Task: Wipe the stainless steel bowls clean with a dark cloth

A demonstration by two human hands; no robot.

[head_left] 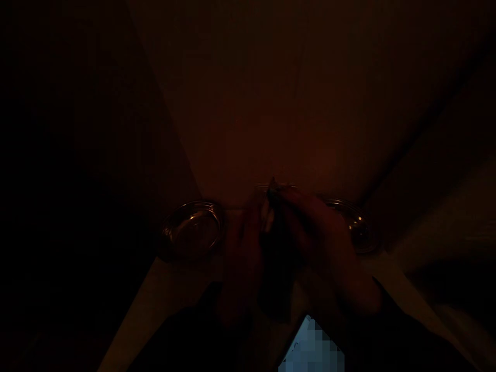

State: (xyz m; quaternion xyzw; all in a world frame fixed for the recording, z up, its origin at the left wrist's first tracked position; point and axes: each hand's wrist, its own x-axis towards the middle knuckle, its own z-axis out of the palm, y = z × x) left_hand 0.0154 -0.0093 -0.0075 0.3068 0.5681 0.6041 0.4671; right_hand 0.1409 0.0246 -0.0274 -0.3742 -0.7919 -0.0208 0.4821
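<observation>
- Here's the dark item (276, 281), nearly black, long and narrow, its surface lost in gloom; a pale streak shows at its upper left.
- It sits between both hands, running from twelve o'clock down to six.
- Right hand (323, 232) comes in from four o'clock, fingertips at its top; can't tell whether they pinch.
- Left hand (244, 243) lies at nine o'clock, grip too dark to tell.
</observation>
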